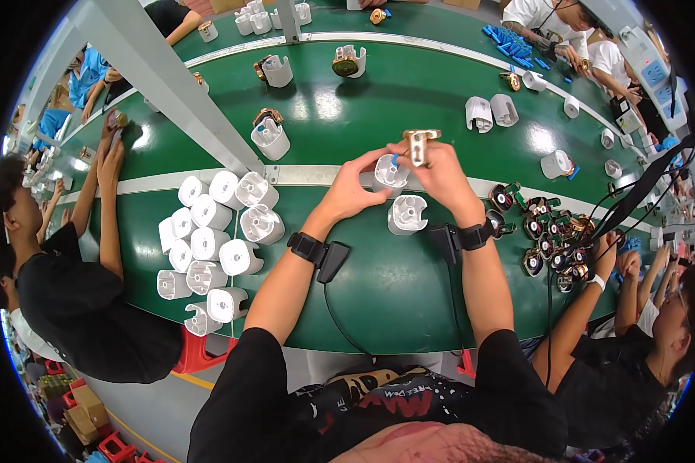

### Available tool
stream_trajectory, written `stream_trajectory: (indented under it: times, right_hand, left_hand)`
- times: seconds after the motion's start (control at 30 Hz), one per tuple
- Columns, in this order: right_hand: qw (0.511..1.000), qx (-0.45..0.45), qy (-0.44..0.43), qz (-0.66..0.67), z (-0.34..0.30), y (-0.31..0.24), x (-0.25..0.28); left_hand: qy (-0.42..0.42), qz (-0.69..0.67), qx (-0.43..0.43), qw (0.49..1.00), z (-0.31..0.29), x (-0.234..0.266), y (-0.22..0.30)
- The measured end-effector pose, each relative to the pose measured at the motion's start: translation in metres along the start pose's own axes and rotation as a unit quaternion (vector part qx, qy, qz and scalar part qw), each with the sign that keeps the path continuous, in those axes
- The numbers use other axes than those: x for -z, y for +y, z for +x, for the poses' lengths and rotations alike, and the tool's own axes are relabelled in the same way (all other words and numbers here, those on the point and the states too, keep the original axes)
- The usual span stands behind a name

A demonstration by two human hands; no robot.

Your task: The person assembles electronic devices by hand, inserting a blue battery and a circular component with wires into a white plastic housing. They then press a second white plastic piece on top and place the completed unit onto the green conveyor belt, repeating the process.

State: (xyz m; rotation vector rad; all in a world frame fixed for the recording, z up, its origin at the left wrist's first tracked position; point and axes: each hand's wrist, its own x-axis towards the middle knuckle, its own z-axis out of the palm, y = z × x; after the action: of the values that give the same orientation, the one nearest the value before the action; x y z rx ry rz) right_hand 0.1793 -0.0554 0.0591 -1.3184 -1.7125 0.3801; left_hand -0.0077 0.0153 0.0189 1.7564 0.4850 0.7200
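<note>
My left hand (349,187) is closed round a white plastic housing (391,179), its open end up, above the green table. Fingers of my right hand (445,176) grip a gold-and-white component (419,145) just beyond the housing's right side. A small blue piece (394,160) shows at the housing's opening, beside my right fingertips; how it is attached is hidden. Closer to me, a second white housing (406,214) stands on the table between my wrists, its inner ribs visible.
Many white housings (207,243) cluster on the left. Dark round components with wires (548,235) are heaped on the right. A metal rail (309,176) crosses the table, with a grey post (177,92) rising left. Partly assembled units (271,139) stand beyond. People sit on both sides.
</note>
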Motion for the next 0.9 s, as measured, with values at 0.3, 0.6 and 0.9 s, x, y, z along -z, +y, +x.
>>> stream_trajectory:
  times: [0.3, 0.6, 0.9]
  right_hand:
    - [0.987, -0.104, 0.025, 0.120, -0.006, 0.022, -0.020]
    - [0.877, -0.287, 0.083, 0.376, -0.009, 0.015, -0.034]
    - [0.881, -0.278, 0.076, 0.375, -0.009, 0.015, -0.028]
  left_hand:
    - [0.001, -0.017, 0.000, 1.000, 0.002, -0.002, 0.001]
    - [0.017, -0.060, 0.000, 0.998, 0.001, -0.001, 0.002]
    - [0.018, -0.045, -0.003, 0.999, 0.002, -0.002, -0.001]
